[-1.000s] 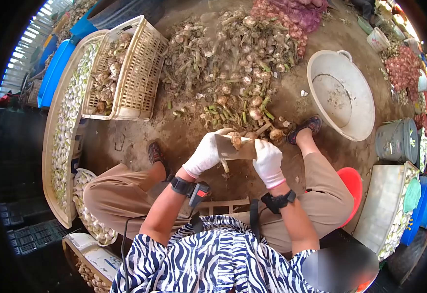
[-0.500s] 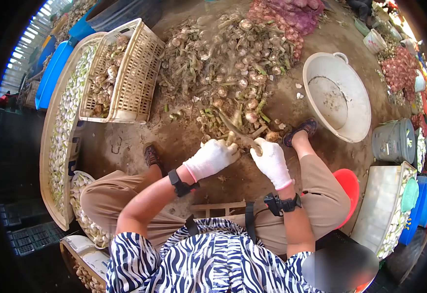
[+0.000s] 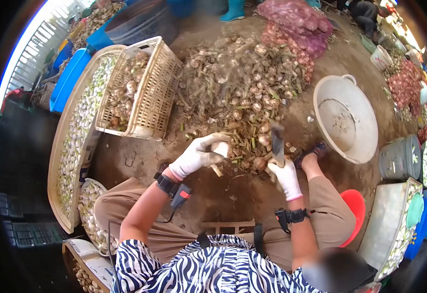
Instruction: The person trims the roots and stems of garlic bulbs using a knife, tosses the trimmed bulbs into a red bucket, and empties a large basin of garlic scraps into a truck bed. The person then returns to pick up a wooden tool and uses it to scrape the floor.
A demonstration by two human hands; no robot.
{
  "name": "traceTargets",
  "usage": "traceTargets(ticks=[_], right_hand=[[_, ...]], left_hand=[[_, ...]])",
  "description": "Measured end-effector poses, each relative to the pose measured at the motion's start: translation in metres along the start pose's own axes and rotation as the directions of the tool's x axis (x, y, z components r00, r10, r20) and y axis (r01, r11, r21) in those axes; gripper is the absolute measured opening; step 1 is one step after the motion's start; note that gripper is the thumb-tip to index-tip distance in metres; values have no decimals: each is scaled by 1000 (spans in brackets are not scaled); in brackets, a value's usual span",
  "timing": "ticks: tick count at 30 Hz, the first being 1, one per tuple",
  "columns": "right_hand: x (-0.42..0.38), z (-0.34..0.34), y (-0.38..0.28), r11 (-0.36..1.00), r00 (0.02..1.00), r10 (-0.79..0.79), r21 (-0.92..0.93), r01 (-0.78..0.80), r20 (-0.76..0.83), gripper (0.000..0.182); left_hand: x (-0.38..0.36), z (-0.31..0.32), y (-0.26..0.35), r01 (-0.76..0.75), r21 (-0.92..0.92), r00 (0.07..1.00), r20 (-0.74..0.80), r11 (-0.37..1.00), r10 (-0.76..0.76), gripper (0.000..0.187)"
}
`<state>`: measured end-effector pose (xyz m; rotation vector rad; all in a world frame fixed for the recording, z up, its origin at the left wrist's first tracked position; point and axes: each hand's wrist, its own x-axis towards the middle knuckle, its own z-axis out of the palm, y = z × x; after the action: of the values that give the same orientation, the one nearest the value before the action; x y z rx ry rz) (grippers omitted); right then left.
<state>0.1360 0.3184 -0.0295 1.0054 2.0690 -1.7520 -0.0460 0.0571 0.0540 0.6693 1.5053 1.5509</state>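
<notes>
My left hand (image 3: 196, 155), in a white glove, is closed around a pale garlic bulb (image 3: 220, 148). A short stem (image 3: 217, 170) sticks out below the fingers. My right hand (image 3: 285, 177), gloved too, grips a knife whose flat, broad blade (image 3: 277, 139) points up and away from me; its handle is hidden in the fist. The two hands are apart, with the blade to the right of the bulb. Just beyond them lies the near end of a heap of garlic (image 3: 245, 80) with dry stalks, bulbs and cut green stem pieces.
At the left stands a cream plastic crate (image 3: 151, 93) of garlic beside a long tub (image 3: 57, 195) full of peeled-looking white pieces. A wide pale basin (image 3: 370, 122) with debris inside is at the right. Net sacks (image 3: 299, 22) lie behind the heap. A red stool or bowl (image 3: 355, 215) shows beside my right leg.
My hands have moved apart. The blade, earlier slanting across between them, now stands up in my right hand. A pale bulb now shows in my left hand. The view has shifted.
</notes>
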Motion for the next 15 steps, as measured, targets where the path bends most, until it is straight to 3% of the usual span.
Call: traceTargets(ticks=[1, 2, 3, 4, 5, 7, 9, 10, 12, 13, 14, 15], right_hand=[[-4, 8, -9, 956, 990, -142, 260, 137, 2, 24], [-7, 16, -17, 828, 960, -277, 497, 258, -37, 20], [-11, 24, -25, 795, 943, -324, 518, 314, -75, 16], [-14, 31, -34, 756, 921, -372, 538, 372, -114, 13], [-15, 32, -40, 796, 911, -405, 458, 396, -83, 9], [-19, 41, -50, 768, 890, -450, 478, 426, -70, 11], [-25, 47, -60, 790, 893, -448, 450, 416, -39, 13], [-27, 49, -65, 864, 908, -418, 303, 402, -13, 13], [-19, 59, -62, 793, 800, -589, 106, 600, -118, 15], [-20, 59, -59, 798, 804, -584, 102, 594, -114, 15], [-20, 59, -56, 780, 770, -624, -38, 625, -134, 14], [-24, 59, -59, 746, 733, -665, -174, 643, -144, 14]], left_hand=[[-2, 1, 1, 75, -217, 997, 32, 973, -69, 58], [-3, 5, -2, 156, -422, 988, 79, 893, -135, 60], [2, 9, -25, 17, -527, 1000, 31, 850, -1, 65], [4, 9, -34, -5, -640, 1000, 18, 769, 21, 71], [4, 13, -42, -9, -692, 1000, -7, 722, 6, 74], [6, 30, -46, -19, -745, 1000, -28, 667, -2, 77], [9, 43, -57, -94, -843, 993, -117, 530, -10, 76], [10, 49, -57, -89, -846, 993, -117, 526, -20, 72], [14, 55, -51, -55, -699, 987, -144, 713, -66, 71], [16, 57, -45, -16, -483, 972, -214, 876, -100, 73], [9, 54, -38, 57, -350, 969, -207, 935, -137, 71], [9, 51, -43, -1, -193, 975, -216, 981, -41, 69]])
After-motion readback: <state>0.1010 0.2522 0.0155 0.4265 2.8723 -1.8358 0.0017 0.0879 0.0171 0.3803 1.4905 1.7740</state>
